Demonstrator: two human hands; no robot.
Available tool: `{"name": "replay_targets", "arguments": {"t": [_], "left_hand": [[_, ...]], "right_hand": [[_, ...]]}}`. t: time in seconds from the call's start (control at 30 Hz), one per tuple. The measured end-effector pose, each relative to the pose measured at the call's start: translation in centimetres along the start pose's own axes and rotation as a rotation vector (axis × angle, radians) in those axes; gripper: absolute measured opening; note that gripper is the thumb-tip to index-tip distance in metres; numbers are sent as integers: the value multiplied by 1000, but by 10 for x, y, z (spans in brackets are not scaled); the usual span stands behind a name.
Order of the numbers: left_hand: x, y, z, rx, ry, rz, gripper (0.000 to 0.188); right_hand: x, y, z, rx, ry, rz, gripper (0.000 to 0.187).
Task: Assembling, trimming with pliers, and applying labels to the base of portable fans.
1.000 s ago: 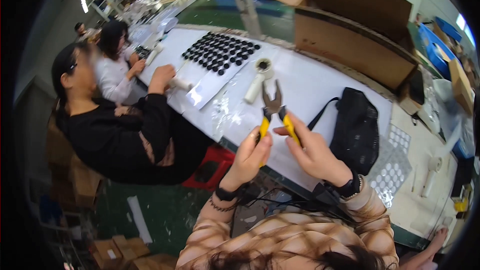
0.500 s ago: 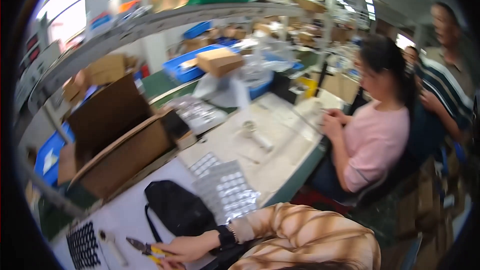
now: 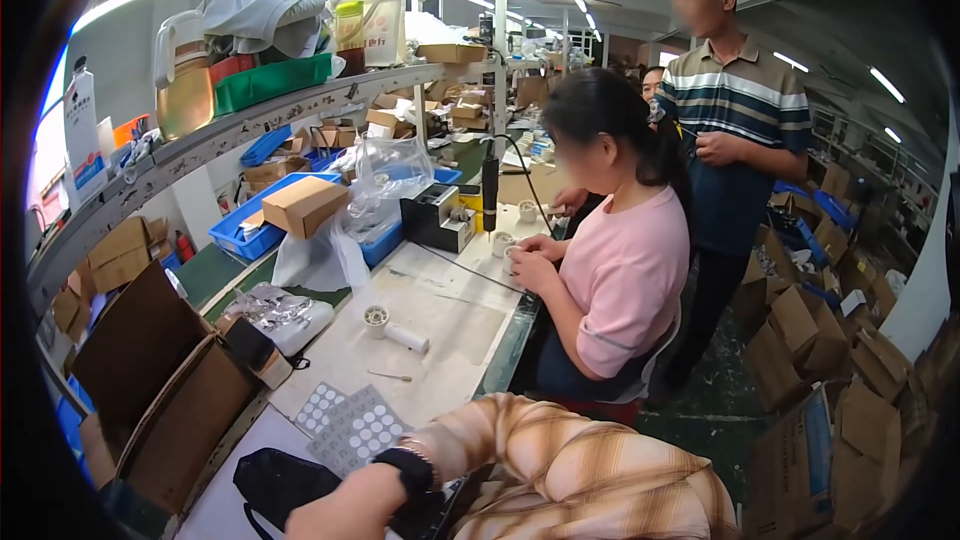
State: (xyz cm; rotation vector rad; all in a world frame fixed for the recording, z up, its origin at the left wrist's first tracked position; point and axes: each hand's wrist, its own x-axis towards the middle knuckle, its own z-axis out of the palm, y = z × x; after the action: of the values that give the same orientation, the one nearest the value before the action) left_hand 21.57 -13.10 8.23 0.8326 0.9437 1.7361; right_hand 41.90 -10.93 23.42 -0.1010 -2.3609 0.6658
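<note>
At the bottom edge, my right hand [image 3: 338, 512] reaches in from a plaid sleeve, with a black watch [image 3: 408, 468] on the wrist. Its fingers are cut off by the frame, so what they hold is hidden. Beside it, a black cloth item [image 3: 275, 485] lies on the white work surface. Just beyond are grey sheets of round white stickers [image 3: 362, 430]. Farther up the bench lie a thin small tool [image 3: 390, 375], a white ring-shaped part [image 3: 376, 317] and a white tube [image 3: 407, 338]. My left hand does not appear.
An open cardboard box [image 3: 190, 410] stands at left, beneath a loaded shelf [image 3: 330, 90]. On the right, a co-worker in pink [image 3: 625, 270] handles a white round part near an upright black electric screwdriver [image 3: 490, 185]. Another person [image 3: 735, 110] stands behind. Cartons [image 3: 800, 325] fill the right side.
My view has swung up and right, so the bench contents sit lower and farther left. The yellow-handled pliers earlier held in my right hand have left the picture along with its fingers.
</note>
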Motion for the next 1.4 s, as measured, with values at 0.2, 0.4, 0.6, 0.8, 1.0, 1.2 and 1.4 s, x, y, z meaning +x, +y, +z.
{"name": "replay_targets", "arguments": {"t": [0.2, 0.4, 0.6, 0.8, 1.0, 1.2, 1.4], "left_hand": [[-9, -15, -11, 35, -74, 8, 22], [-17, -5, -2, 109, -10, -71, 24], [-15, -2, -10, 138, -92, -64, 24], [-8, -19, -56, 50, -215, -106, 27], [-12, 1, -33, 48, -8, -113, 30], [5, 36, -47, 79, -101, 42, 27], [64, 43, -103, 869, -106, 247, 30]], "right_hand": [[-71, 37, 27, 119, 7, 317, 29], [-96, 39, 37, 280, 59, 428, 25], [-98, 45, 41, 330, 129, 461, 24], [-96, 45, 40, 310, 122, 447, 24], [-100, 56, 42, 336, 128, 475, 24], [-98, 59, 32, 383, 152, 480, 26], [-97, 64, 19, 425, 134, 535, 27]]}}
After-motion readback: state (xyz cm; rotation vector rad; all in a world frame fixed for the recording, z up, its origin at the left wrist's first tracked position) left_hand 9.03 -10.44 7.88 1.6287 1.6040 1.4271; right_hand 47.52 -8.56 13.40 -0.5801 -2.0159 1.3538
